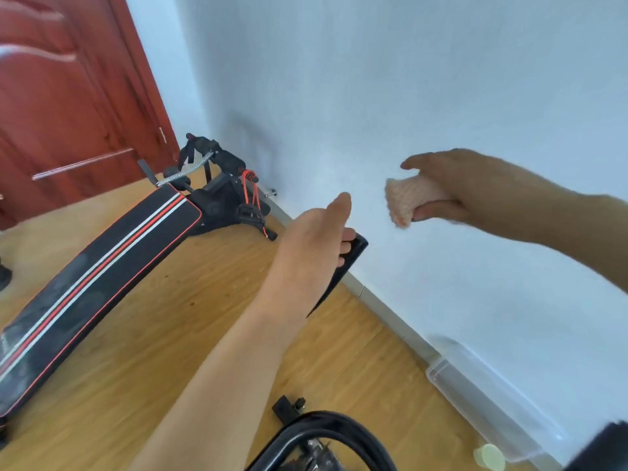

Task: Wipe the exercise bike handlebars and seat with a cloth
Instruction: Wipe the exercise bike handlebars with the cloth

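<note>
My left hand (314,237) grips a black padded bike part (343,270), likely the handlebar or seat edge, with fingers curled under it and the thumb lying straight on top. Most of that part is hidden behind my hand and forearm. To the right and slightly higher, my right hand (455,188) holds a bunched pale pink cloth (409,200) in the air, apart from the black part, in front of the white wall. A black curved bike frame tube (326,433) shows at the bottom edge.
A black sit-up bench (102,277) with red and white stripes lies on the wooden floor at left, near a red door (68,96). A clear plastic box (489,399) sits along the wall at lower right, with a pale round lid (489,457) beside it.
</note>
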